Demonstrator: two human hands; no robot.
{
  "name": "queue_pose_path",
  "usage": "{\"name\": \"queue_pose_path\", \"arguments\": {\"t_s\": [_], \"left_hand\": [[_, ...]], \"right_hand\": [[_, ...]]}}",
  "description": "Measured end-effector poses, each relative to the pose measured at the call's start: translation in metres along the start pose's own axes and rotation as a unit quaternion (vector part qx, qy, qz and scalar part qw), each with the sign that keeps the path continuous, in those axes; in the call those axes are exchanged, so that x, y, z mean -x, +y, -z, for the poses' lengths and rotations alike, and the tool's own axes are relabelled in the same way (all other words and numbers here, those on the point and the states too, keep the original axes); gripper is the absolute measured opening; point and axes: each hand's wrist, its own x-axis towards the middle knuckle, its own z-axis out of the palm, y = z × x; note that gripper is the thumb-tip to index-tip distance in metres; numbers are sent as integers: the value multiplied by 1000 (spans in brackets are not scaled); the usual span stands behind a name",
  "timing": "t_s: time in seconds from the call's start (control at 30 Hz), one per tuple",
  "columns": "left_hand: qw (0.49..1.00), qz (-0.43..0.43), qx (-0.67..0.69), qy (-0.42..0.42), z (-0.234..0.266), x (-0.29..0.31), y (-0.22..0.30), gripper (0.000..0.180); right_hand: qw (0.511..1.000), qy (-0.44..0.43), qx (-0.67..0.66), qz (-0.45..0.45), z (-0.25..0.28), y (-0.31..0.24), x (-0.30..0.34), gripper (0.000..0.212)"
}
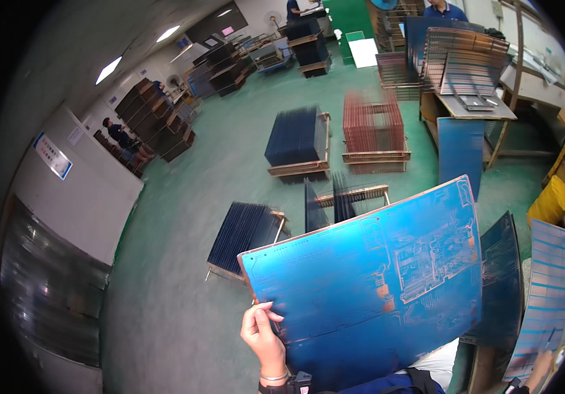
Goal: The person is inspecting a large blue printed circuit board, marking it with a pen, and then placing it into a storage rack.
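A large blue circuit board panel (355, 282) with copper-coloured traces is tilted up in front of me. My left hand (264, 333) is closed on its left edge, thumb on the front face. At the lower right, my right hand (540, 373) is partly in view and blurred, next to a blue-and-silver striped panel (545, 289). A thin, dark, pen-like stick (550, 337) rises from its fingers. Behind the blue panel's right edge, a dark panel (500, 282) leans upright.
Racks of dark panels (240, 236) and a rack of reddish panels (373, 128) stand on the green floor. A worktable (473, 108) with racked panels is at the far right, a person (445, 10) behind it. A yellow bag (550, 200) hangs at right; stacked racks (154, 118) stand far left.
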Motion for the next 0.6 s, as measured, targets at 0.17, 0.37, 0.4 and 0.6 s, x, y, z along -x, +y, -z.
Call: {"name": "queue_pose_path", "arguments": {"t_s": [0.17,0.37,0.4,0.6], "left_hand": [[1000,5,-1,11,19,-10,-12,21],[1000,1,-4,16,16,-10,-9,25],[1000,1,-5,14,16,-10,-8,25],[1000,-6,-11,5,16,-11,-5,25]], "right_hand": [[998,50,-28,-25,20,-31,29,27],[997,52,-44,-33,42,-48,50,26],[998,47,-37,-27,48,-51,52,27],[991,133,-25,18,86,-77,33,32]]}}
